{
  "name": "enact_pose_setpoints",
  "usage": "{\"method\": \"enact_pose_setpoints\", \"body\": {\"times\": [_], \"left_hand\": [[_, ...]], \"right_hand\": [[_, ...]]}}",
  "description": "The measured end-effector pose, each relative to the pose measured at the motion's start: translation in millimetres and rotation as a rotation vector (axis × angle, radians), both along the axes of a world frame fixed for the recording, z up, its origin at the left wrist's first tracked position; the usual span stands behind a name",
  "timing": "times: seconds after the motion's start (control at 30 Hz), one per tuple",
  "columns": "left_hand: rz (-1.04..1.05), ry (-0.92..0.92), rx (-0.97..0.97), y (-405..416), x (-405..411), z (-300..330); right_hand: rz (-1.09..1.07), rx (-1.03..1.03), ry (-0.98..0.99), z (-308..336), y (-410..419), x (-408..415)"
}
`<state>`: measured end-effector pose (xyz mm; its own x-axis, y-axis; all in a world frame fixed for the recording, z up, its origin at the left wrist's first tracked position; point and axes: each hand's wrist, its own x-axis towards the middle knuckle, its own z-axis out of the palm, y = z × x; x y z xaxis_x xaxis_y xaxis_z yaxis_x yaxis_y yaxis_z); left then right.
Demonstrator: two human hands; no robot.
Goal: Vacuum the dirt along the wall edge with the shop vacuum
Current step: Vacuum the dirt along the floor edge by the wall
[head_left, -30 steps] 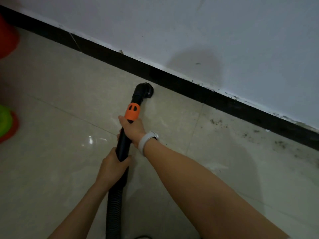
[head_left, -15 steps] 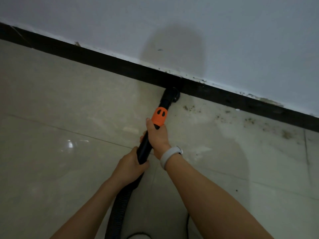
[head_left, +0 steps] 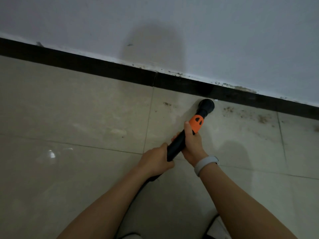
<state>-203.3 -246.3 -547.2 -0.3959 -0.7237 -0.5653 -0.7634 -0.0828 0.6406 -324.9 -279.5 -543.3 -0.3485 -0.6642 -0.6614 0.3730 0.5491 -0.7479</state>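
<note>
A pale, glossy tiled floor (head_left: 72, 118) fills the lower view, meeting a white wall (head_left: 172, 23) along a black baseboard (head_left: 103, 69) that slants down from left to right.

Nearest me, my two bare forearms reach forward. My left hand (head_left: 155, 161) is curled around the black vacuum wand (head_left: 176, 147) at its lower end, and my right hand (head_left: 192, 144), with a pale wristband (head_left: 206, 163) at the wrist, wraps the wand just above it, thumb lying up against the orange collar (head_left: 196, 124). Both hands grip firmly. The hose drops out of sight beneath my left hand.

Beyond the collar, the round black nozzle (head_left: 206, 105) sits on the floor just beside the baseboard — whether it touches the baseboard I cannot tell.

Progress, as I judge it: the floor strip to the left of the nozzle looks mostly clean, apart from a small patch of leftover specks (head_left: 167, 104). To the right, brown dirt (head_left: 261, 118) lies scattered along the wall edge out toward the frame's right side — that stretch looks untouched. Crumbly marks also sit on top of the baseboard near the wall. So I would call the job partly done, with the dirtier run to the right left to cover.
</note>
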Motion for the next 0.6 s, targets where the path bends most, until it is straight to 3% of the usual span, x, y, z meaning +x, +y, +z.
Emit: {"method": "enact_pose_setpoints", "body": {"times": [0.23, 0.47, 0.6], "left_hand": [[0.189, -0.081, -0.079, 11, 35, 7], [0.563, -0.084, 0.035, 75, 119, 8], [0.644, -0.126, 0.032, 96, 148, 8]], "right_hand": [[0.089, -0.033, -0.104, 1, -5, 42], [0.382, -0.044, -0.134, -8, 28, 146], [0.498, -0.014, -0.185, -4, 41, 180]]}}
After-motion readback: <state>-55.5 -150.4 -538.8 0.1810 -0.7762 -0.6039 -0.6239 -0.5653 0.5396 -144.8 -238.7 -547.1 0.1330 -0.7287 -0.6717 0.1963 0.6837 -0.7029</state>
